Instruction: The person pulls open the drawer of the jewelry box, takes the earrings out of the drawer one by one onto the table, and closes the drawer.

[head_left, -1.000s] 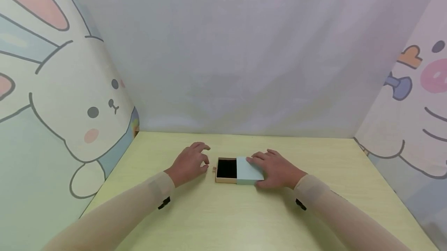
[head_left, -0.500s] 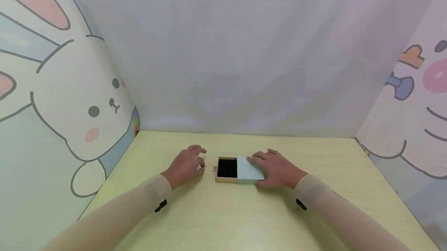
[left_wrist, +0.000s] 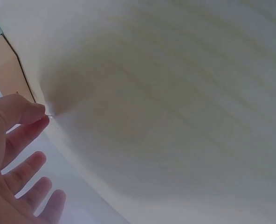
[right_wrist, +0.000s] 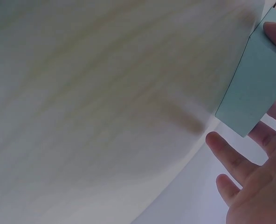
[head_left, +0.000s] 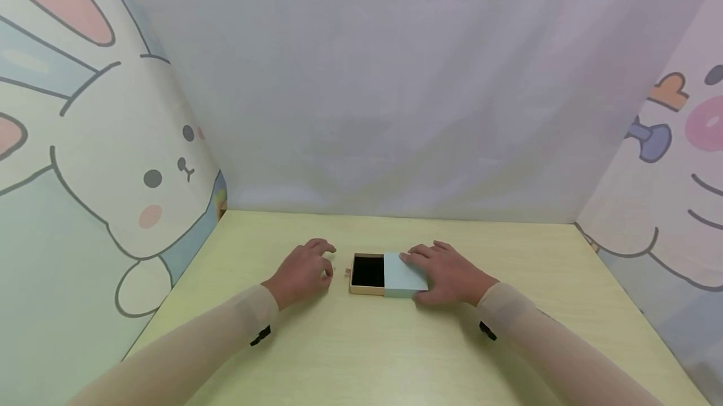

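A small drawer-style gift box lies on the table, its pale blue sleeve [head_left: 405, 274] at the right. The peach tray [head_left: 367, 290] with black lining [head_left: 368, 271] is slid partly out to the left, a small pull tab [head_left: 347, 272] at its end. My right hand [head_left: 449, 274] grips the sleeve, thumb on the near side and fingers across the top and far side. Left of the tray and apart from it, my left hand [head_left: 299, 273] brings thumb and index fingertips together. A tiny thin thing [left_wrist: 50, 115] pokes out between them; its kind is too small to tell.
The pale wooden table [head_left: 361, 349] runs back to a plain light curtain [head_left: 367, 92]. Cartoon-printed panels [head_left: 130, 161] stand along the left and right sides.
My left hand has drawn back a little to the left, away from the pull tab. My right hand and the box have stayed in place.
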`<action>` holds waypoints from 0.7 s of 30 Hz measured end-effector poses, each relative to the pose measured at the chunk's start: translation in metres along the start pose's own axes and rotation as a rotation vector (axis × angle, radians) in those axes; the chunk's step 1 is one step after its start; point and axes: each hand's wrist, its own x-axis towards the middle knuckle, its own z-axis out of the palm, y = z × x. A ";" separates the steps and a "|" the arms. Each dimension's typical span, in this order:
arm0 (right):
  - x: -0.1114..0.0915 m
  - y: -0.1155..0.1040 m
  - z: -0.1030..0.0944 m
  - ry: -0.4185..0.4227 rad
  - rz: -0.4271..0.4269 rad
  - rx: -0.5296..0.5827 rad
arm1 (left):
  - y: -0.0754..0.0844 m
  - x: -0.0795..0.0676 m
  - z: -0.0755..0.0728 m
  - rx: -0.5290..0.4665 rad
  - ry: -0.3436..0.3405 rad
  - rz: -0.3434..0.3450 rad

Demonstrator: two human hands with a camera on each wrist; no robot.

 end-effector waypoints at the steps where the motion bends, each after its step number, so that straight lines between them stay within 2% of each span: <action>1: 0.000 0.000 0.000 -0.001 0.000 -0.001 | 0.000 0.000 0.001 0.003 0.000 0.004; 9: 0.001 0.001 0.000 -0.004 0.001 0.003 | -0.001 0.001 0.005 0.018 0.010 0.022; 21: 0.001 0.003 0.002 0.000 -0.001 0.014 | 0.002 0.001 0.002 -0.003 0.008 0.017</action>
